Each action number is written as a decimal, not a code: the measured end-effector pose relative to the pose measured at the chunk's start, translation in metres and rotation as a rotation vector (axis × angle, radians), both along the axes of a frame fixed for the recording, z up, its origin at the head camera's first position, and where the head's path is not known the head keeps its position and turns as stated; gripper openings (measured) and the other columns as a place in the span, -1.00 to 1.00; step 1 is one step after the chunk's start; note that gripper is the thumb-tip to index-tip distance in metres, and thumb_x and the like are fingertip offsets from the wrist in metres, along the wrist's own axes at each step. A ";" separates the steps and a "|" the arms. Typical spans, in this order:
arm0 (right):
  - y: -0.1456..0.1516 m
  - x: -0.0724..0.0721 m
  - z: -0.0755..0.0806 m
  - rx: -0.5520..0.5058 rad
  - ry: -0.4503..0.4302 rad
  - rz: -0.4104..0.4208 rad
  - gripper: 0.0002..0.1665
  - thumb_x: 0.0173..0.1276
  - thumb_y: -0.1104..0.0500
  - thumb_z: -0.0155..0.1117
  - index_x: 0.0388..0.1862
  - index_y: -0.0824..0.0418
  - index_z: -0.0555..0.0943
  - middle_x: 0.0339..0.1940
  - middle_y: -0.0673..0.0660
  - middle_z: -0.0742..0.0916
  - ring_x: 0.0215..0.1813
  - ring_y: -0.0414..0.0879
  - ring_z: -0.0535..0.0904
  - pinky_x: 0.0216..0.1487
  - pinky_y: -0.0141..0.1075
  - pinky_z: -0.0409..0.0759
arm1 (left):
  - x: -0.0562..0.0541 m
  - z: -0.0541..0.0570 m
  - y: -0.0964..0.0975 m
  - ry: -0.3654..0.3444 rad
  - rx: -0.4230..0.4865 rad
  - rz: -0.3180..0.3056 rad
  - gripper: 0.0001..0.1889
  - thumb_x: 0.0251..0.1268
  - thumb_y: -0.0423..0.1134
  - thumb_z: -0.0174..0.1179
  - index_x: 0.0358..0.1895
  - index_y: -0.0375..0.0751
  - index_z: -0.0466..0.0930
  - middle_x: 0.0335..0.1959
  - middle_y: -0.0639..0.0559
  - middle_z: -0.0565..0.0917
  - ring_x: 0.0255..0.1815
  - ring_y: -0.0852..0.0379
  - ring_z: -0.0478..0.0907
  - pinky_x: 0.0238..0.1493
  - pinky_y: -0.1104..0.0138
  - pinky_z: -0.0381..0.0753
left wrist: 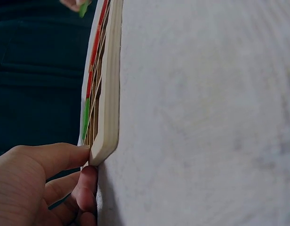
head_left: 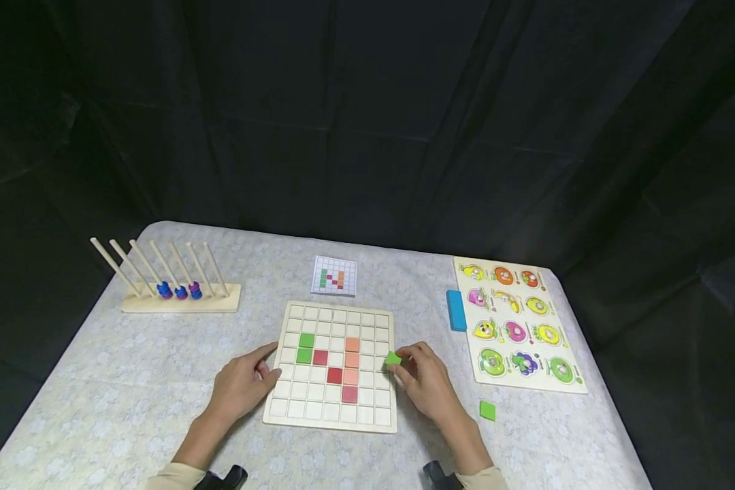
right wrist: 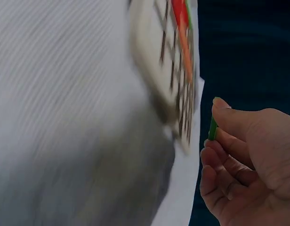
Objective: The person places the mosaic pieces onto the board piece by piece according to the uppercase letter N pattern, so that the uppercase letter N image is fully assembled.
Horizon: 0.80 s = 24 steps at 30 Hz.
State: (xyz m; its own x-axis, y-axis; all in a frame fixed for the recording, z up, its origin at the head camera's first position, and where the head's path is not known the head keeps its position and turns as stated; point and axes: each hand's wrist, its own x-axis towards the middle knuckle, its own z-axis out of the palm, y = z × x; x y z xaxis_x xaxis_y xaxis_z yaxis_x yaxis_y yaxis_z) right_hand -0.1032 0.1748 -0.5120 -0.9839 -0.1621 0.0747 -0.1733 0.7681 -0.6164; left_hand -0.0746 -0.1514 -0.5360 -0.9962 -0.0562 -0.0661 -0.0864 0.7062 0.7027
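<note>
A wooden grid board (head_left: 370,416) lies on the table. Set in its squares are two green tiles (head_left: 306,340), three red tiles (head_left: 334,375) on a diagonal and an orange column (head_left: 352,344). At the board's left edge, my left hand (head_left: 239,386) pinches the rim between thumb and fingers, also seen close up in the left wrist view. My right hand (head_left: 427,381) pinches a green square tile (head_left: 393,358) just over the board's right edge; the right wrist view shows this tile (right wrist: 213,129) edge-on between thumb and fingers. Another green tile (head_left: 487,410) lies right of that hand.
Behind the board lies a printed pattern card (head_left: 334,289) with coloured squares. A peg rack (head_left: 180,303) with several beads stands at the back left. To the right lie a blue block (head_left: 456,310) and a fruit puzzle board (head_left: 527,382). Dark cloth hangs behind the table.
</note>
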 end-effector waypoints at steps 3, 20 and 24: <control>-0.016 -0.002 0.003 -0.033 0.010 0.057 -0.71 0.31 0.13 0.42 -0.04 0.22 0.68 -0.16 0.05 0.66 -0.19 -0.19 0.58 -0.19 -0.35 0.59 | 0.000 0.000 0.000 0.000 -0.002 0.003 -0.45 0.21 -0.20 0.33 0.31 -0.18 0.56 -0.56 0.14 0.58 -0.64 0.27 0.33 -0.61 0.39 0.23; -0.091 -0.010 0.018 -0.021 0.036 0.305 -0.67 0.40 0.07 0.35 0.03 0.23 0.67 -0.10 0.06 0.65 -0.25 -0.19 0.50 -0.22 -0.38 0.53 | -0.001 0.000 0.000 0.007 -0.003 0.001 -0.45 0.20 -0.20 0.34 0.30 -0.17 0.57 -0.57 0.15 0.58 -0.63 0.26 0.34 -0.59 0.38 0.25; -0.103 -0.007 0.012 0.011 0.020 0.350 -0.66 0.41 0.04 0.33 0.04 0.23 0.67 -0.12 0.05 0.64 -0.28 -0.24 0.49 -0.24 -0.43 0.51 | -0.001 0.000 -0.001 0.002 -0.006 -0.001 -0.45 0.20 -0.20 0.33 0.30 -0.17 0.57 -0.56 0.15 0.59 -0.62 0.26 0.35 -0.59 0.38 0.26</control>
